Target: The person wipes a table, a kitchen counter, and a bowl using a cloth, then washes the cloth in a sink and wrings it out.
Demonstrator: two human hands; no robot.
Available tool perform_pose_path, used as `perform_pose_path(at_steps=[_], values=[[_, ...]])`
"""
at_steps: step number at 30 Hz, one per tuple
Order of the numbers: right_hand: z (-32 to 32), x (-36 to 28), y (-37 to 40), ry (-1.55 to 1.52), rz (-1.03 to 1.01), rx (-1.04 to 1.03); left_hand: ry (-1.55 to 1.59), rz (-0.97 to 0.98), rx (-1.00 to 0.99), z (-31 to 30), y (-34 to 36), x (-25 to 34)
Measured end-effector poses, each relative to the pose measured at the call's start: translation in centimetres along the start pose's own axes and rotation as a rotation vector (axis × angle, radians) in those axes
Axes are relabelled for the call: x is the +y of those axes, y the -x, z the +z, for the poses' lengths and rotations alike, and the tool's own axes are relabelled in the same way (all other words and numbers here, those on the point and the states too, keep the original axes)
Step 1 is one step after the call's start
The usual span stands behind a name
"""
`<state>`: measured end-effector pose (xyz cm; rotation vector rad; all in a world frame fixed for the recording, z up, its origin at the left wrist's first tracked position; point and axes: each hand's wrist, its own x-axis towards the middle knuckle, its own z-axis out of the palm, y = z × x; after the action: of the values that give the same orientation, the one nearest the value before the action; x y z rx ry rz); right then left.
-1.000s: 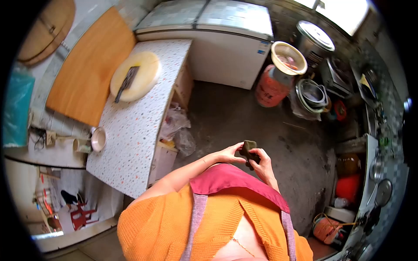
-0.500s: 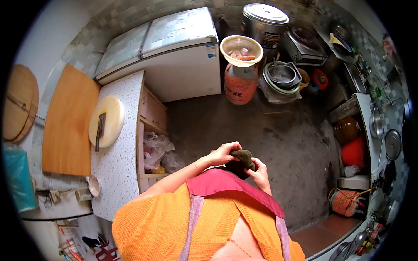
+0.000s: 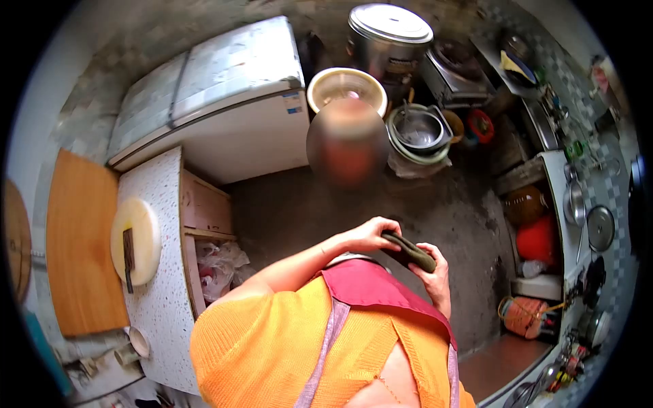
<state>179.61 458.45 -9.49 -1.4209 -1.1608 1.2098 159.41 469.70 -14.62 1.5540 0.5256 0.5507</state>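
In front of the dark red apron point(image 3: 388, 292), my left hand point(image 3: 373, 235) grips one end of a dark olive-green folded cloth point(image 3: 409, 252). My right hand point(image 3: 435, 272) has its fingers closed around the other end. Stretched between both hands, the cloth shows a fold or opening along its length; its exact kind cannot be made out. Both hands are in mid-air over the dark floor.
At left, a speckled counter point(image 3: 153, 319) bears a round chopping board point(image 3: 146, 234) with a cleaver point(image 3: 128, 251). Ahead stand a chest freezer point(image 3: 252, 136), a pale basin point(image 3: 371, 80), a lidded steel pot point(image 3: 391, 54) and stacked bowls point(image 3: 418, 129). A gas cylinder point(image 3: 524, 316) is at right.
My hands have moved apart and slightly right, and the bunched cloth is now drawn out between them. The head view has turned, shifting the counter and freezer left.
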Motion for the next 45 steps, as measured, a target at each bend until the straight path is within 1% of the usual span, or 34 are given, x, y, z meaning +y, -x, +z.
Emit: perform_pose_path(at_steps=[1,2,3,4,5,6,7,9,10,12,13,15,17,19,20,22,23,25,26,27,28,29,31,34,36,39,41,43,45], values=[[-0.8,0.4,-0.2,0.043,0.064,-0.011,0.082,-0.059,-0.034,-0.1,-1.3,0.1],[-2.1,1.1,-0.3,0.134,0.109,0.006,0.076,-0.074,-0.061,-0.3,-2.5,0.2],[-3.2,2.1,-0.3,0.129,0.128,0.008,0.065,-0.087,-0.078,-0.4,-3.7,0.2],[-4.4,3.2,-0.1,0.229,0.067,0.063,-0.005,-0.061,-0.071,-0.6,-4.9,0.4],[-5.2,3.8,-0.1,0.331,0.001,0.112,0.001,-0.068,-0.067,-0.8,-6.0,0.8],[-5.0,3.2,-0.2,0.246,0.011,0.211,-0.042,-0.082,-0.093,-0.8,-7.2,1.0],[-6.2,5.2,-0.5,0.233,-0.064,0.238,-0.086,-0.096,-0.117,-0.8,-8.5,0.8],[-8.9,6.7,-0.3,0.152,0.206,0.214,-0.117,-0.106,-0.205,-0.5,-11.1,-0.1],[-10.0,7.6,-0.9,0.159,0.22,0.179,-0.106,-0.12,-0.232,-0.2,-12.5,-0.4],[-12.3,8.9,-2.4,0.293,0.146,0.295,-0.131,-0.149,-0.279,0.7,-15.5,-0.4],[-14.0,9.2,-3.1,0.294,0.145,0.263,-0.13,-0.138,-0.266,1.3,-17.1,-0.5],[-18.0,9.8,-4.6,0.218,0.242,0.214,-0.179,-0.098,-0.255,2.5,-20.4,-1.4],[-22.5,9.3,-6.0,0.313,0.233,0.107,-0.219,-0.102,-0.258,3.6,-23.8,-1.5],[-26.3,8.5,-7.8,0.459,0.183,0.068,-0.281,-0.055,-0.217,4.6,-26.6,-1.1],[-27.9,7.5,-8.9,0.468,0.175,0.055,-0.28,-0.052,-0.2,5.0,-28.0,-1.0],[-29.6,5.9,-11.0,0.471,0.011,0.057,-0.346,0.06,-0.142,5.5,-30.2,-1.0],[-30.6,5.8,-12.2,0.464,0.015,0.085,-0.364,0.004,-0.12,5.7,-31.2,-0.7],[-33.0,5.0,-14.0,0.401,0.11,-0.026,-0.445,-0.053,-0.102,6.2,-32.6,-0.4],[-34.2,4.9,-15.0,0.445,0.09,-0.058,-0.491,-0.126,-0.114,6.3,-33.6,0.0],[-34.8,4.8,-16.1,0.497,0.079,-0.086,-0.526,-0.045,-0.063,6.1,-34.2,-1.1],[-35.7,4.8,-16.9,0.501,0.183,-0.077,-0.537,-0.071,-0.043,6.0,-35.1,-1.2],[-36.3,5.0,-17.8,0.489,0.281,-0.077,-0.569,-0.163,-0.063,5.8,-36.2,-0.9],[-37.4,6.2,-19.3,0.655,0.116,0.041,-0.61,-0.139,-0.032,5.4,-38.5,-2.2],[-39.5,7.7,-21.7,0.75,0.034,0.181,-0.655,-0.058,-0.019,4.6,-43.2,-3.5],[-42.6,8.1,-23.7,0.76,0.059,0.242,-0.646,-0.02,-0.024,4.8,-48.0,-3.9],[-48.2,9.3,-26.8,0.787,0.074,0.345,-0.606,0.006,-0.093,5.4,-56.8,-4.1],[-52.2,8.8,-28.6,0.741,0.145,0.412,-0.614,0.064,-0.168,6.2,-63.1,-5.0],[-55.7,7.5,-29.9,0.764,0.193,0.488,-0.604,0.108,-0.231,7.5,-69.0,-5.0],[-59.8,6.6,-31.7,0.731,0.149,0.583,-0.594,0.194,-0.321,9.1,-75.3,-3.6]])
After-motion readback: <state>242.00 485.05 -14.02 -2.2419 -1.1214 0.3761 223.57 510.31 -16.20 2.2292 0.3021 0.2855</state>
